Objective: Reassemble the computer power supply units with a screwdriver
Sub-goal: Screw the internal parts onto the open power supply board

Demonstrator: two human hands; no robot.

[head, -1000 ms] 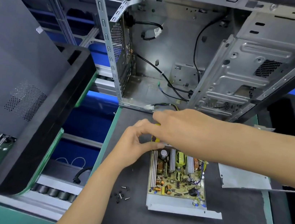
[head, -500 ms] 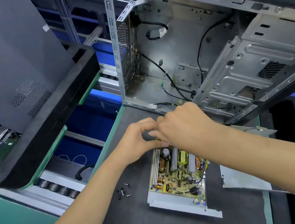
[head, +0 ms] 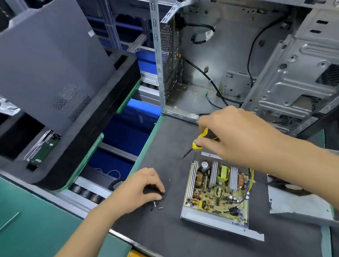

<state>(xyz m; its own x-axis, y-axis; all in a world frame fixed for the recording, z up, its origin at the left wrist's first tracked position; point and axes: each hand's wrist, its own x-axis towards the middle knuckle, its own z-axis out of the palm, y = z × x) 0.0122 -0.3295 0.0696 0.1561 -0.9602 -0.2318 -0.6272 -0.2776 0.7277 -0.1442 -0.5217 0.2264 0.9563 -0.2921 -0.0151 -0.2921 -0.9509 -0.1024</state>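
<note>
1. Yellow-handled screwdriver is clenched in the right hand, fingers wrapped round the grip; thin dark shaft angles down-left, tip in the air over the mat just beside the far-left corner of the power supply unit.
2. PSU lies open-topped on the dark mat, right of centre. Shallow rectangular sheet-metal tray, bare grey, a flat lip along the near edge. Inside: yellowish circuit board, ribbed aluminium heatsinks standing upright, copper-wound coils, yellow-taped transformers, cylindrical capacitors, thin blue and yellow wires along the right side.
3. Left hand is down on the mat left of the PSU, fingers curled over the little heap of screws. Fingertips seem to pinch something small and dark; cannot tell for sure. A few short screws lie loose just under the fingertips.
4. Flat grey metal cover plate lies right of the PSU, under the right forearm, apart from the tray.
5. Open PC case stands at the far edge of the mat: stamped galvanised steel, perforated mesh on the left wall, black cables hanging inside.
6. Left: matte grey side panel with a perforated vent patch leans on a black foam tray; one slot holds a green-boarded drive.
7. Mat texture is fine-grained, like felt; green edging round the bench.
</note>
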